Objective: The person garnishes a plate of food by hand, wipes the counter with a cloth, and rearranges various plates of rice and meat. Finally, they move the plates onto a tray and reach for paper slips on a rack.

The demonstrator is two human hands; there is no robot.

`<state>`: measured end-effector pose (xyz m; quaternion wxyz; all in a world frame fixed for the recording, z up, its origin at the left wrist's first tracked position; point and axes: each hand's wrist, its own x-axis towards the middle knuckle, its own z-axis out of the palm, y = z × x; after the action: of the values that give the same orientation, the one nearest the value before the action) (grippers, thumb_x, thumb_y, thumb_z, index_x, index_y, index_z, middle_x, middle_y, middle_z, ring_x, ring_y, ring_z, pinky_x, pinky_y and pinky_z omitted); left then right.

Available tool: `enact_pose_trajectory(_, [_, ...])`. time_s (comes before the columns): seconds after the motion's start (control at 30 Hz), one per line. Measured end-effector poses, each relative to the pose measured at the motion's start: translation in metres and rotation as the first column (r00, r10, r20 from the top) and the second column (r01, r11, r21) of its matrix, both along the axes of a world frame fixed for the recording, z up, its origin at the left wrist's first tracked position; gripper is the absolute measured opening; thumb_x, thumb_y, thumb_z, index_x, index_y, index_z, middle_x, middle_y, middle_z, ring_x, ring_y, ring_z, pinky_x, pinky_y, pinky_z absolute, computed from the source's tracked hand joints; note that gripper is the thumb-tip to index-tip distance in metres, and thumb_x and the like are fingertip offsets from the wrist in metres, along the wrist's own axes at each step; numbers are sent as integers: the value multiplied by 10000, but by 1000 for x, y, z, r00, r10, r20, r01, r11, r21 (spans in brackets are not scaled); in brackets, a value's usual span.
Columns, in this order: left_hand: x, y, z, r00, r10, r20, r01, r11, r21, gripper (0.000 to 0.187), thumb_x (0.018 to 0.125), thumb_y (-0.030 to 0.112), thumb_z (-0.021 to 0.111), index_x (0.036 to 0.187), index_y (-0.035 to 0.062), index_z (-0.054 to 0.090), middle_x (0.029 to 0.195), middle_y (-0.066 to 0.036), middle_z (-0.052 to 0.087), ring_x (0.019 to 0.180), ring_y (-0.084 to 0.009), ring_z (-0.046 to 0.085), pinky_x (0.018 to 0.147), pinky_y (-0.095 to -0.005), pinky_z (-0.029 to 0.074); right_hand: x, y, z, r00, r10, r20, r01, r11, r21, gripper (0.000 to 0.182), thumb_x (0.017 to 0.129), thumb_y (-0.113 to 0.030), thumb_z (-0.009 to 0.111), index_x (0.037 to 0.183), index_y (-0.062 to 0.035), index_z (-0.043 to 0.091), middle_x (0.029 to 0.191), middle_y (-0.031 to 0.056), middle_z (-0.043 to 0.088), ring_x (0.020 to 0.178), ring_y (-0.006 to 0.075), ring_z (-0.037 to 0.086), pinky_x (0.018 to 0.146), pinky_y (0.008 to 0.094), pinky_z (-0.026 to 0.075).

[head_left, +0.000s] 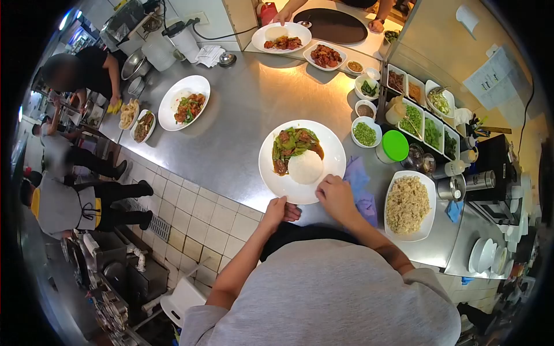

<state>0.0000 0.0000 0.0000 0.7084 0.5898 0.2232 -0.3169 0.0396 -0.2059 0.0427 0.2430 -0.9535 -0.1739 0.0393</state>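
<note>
In front of me on the steel counter is a white oval plate [276, 185] with a dome of white rice [306, 167] and a stir-fry of green peppers and browned pieces [293, 143]. My left hand [280, 211] grips the plate's near rim, thumb on top and fingers beneath. Over the rim at the near right, my right hand [336, 196] is closed with its fingertips bent down near the rice; whatever they hold, if anything, is hidden. A crumpled blue-purple cloth [365, 199] lies just right of that hand.
Right of me stand a dish of fried rice [408, 205], a green-lidded tub [395, 146] and garnish trays [431, 131]. Another filled plate [184, 102] sits to the left. Across the pass, a person's hand [281, 16] touches a plate [281, 39]. Co-workers stand at left.
</note>
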Motion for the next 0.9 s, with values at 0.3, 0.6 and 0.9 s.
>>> enact_pose_trajectory(0.3, [2, -24, -2, 994, 61, -86, -75, 983, -165, 451, 947, 310, 275, 940, -69, 518, 876, -216, 645, 712, -265, 650, 660, -341, 538, -7, -3, -6, 963, 165, 214, -125, 974, -189, 251, 731, -164, 593, 968, -184, 673, 827, -17, 550, 837, 162, 519, 693, 396, 309])
enact_pose_trajectory(0.6, [2, -24, -3, 994, 71, -84, -85, 981, -172, 469, 946, 311, 281, 955, -79, 541, 887, -208, 649, 707, -264, 650, 664, -344, 540, -3, 5, -10, 968, 184, 173, -144, 964, -222, 203, 738, -159, 580, 918, -180, 671, 849, 2, 551, 857, 175, 520, 687, 410, 312])
enact_pose_trajectory(0.9, [-1, -23, -37, 985, 104, 139, -95, 993, -70, 472, 970, 312, 280, 1103, -83, 502, 939, -223, 630, 766, -334, 659, 678, -417, 570, 13, -63, 5, 990, 140, -9, -137, 976, 171, 144, 783, -165, 568, 845, -41, 604, 867, 151, 575, 884, 332, 557, 788, 429, 450])
